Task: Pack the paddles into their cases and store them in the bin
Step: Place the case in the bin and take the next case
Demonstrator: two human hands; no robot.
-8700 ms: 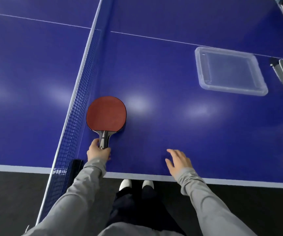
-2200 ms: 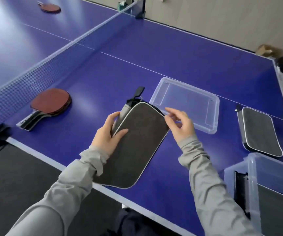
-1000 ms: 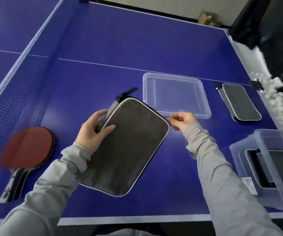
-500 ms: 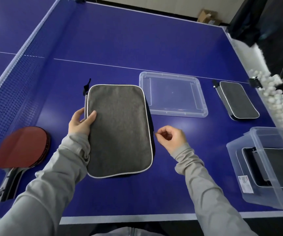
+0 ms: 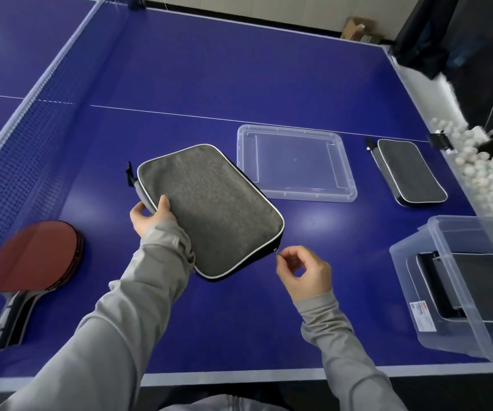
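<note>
The clear plastic storage bin (image 5: 459,295) on the blue counter (image 5: 180,78) already holds dark cases. Left of it, the left hand (image 5: 150,216) grips the grey fabric paddle case (image 5: 209,212) while the right hand (image 5: 303,272) pinches its zipper pull (image 5: 275,251). Farther left, red-faced paddles (image 5: 36,256) lie unpacked.

Long light-grey sleeves with snug ribbed cuffs at both wrists, left hand (image 5: 149,216), right hand (image 5: 303,274) bare
</note>
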